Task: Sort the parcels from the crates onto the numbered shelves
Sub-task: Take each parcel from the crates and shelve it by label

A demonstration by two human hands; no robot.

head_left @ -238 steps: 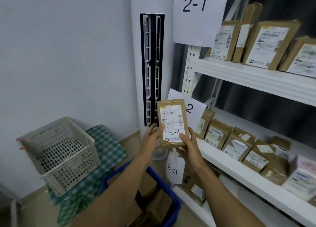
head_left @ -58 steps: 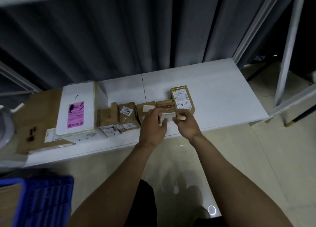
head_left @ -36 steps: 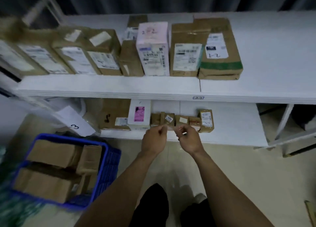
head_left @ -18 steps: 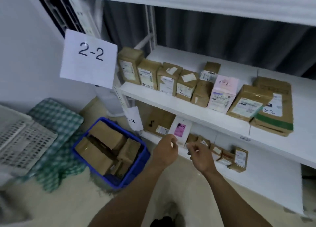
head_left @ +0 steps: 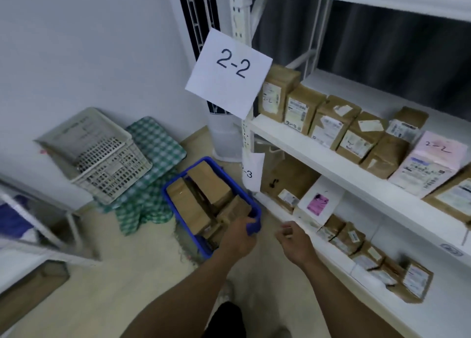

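A blue crate [head_left: 170, 195] stands on the floor by the rack's left post, with several brown parcels [head_left: 193, 210] lying in it. My left hand [head_left: 238, 237] hangs at the crate's near right corner, fingers loosely curled, holding nothing. My right hand [head_left: 293, 241] is empty too, loosely curled in front of the bottom shelf [head_left: 341, 262]. That shelf carries a tag ending in 3 [head_left: 251, 172] and a row of small brown parcels [head_left: 415, 281]. The middle shelf [head_left: 331, 163], signed 2-2 [head_left: 229, 72], holds more upright parcels.
An empty white lattice crate [head_left: 102, 154] sits tilted on a green checked cloth [head_left: 158, 144] by the left wall. A white tower unit [head_left: 224, 139] stands behind the rack post. A low metal frame [head_left: 38, 225] juts in at the far left.
Both hands have drawn back from the bottom shelf, where the small parcel was left. My view has swung left, and my left hand has moved to the blue crate.
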